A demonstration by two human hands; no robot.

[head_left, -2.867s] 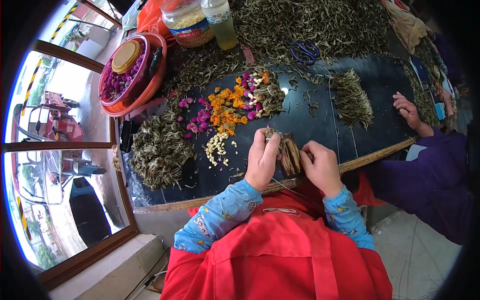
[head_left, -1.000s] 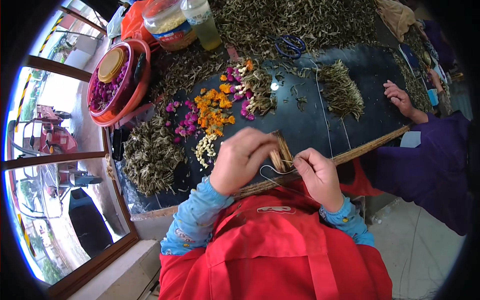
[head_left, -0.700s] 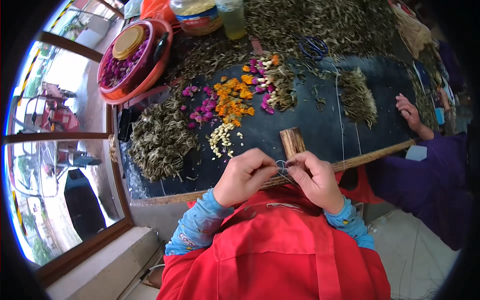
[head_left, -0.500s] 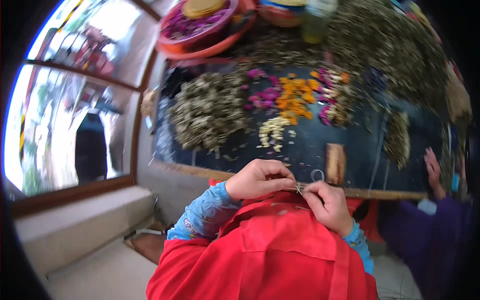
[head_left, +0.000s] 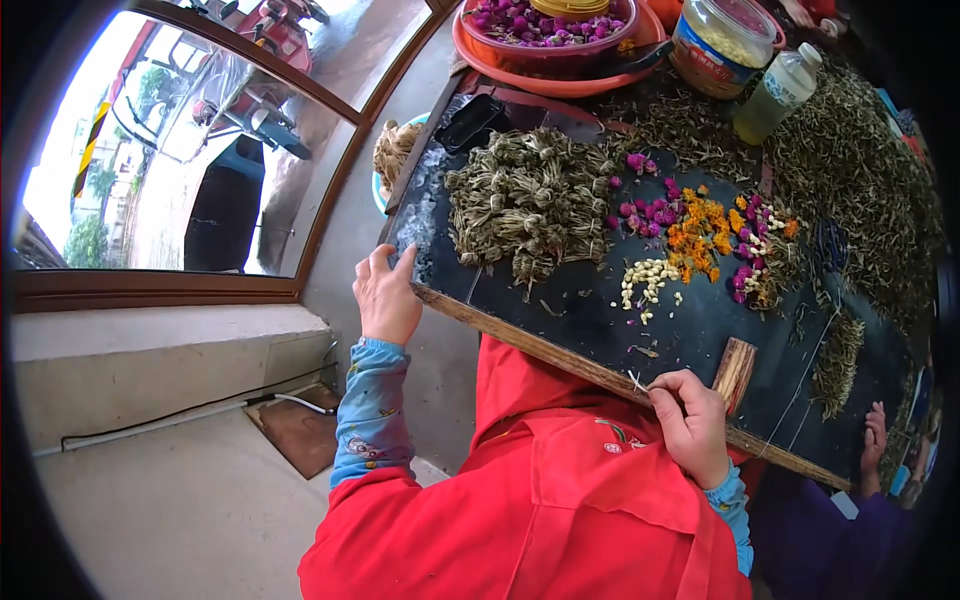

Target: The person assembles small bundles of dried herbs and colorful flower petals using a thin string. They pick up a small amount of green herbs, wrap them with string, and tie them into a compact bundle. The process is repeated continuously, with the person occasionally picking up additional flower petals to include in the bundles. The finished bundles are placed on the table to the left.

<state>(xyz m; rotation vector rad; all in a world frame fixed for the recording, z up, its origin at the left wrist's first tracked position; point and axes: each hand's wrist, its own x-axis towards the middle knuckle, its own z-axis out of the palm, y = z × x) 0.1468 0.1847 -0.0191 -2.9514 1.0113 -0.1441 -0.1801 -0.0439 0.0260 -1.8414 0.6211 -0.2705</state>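
My left hand (head_left: pixel 388 300) is at the near left corner of the dark table (head_left: pixel 500 300), fingers apart and holding nothing. At the front edge my right hand (head_left: pixel 692 420) is closed, thumb against bent forefinger, pinching a thin white string (head_left: pixel 637 382) whose short end sticks out to the left. Just beyond that hand a short wooden block (head_left: pixel 735 375) lies on the table. Farther in are a small heap of cream-coloured buds (head_left: pixel 648 280), orange dried flowers (head_left: pixel 700 235) and magenta globe flowers (head_left: pixel 650 213). Tied bundles of dried stalks (head_left: pixel 530 200) are piled at the left.
A pink basin (head_left: pixel 550 55) of magenta flowers, a clear plastic jar (head_left: pixel 715 50) and a bottle (head_left: pixel 778 95) stand at the back. Loose dried herbs (head_left: pixel 860 160) cover the far right. Another person's hand (head_left: pixel 873 440) is at the right edge. A window (head_left: pixel 200 150) is at left.
My left hand has left the right hand and moved left to the table corner. The right hand keeps its pinch at the table edge. The view has turned left.
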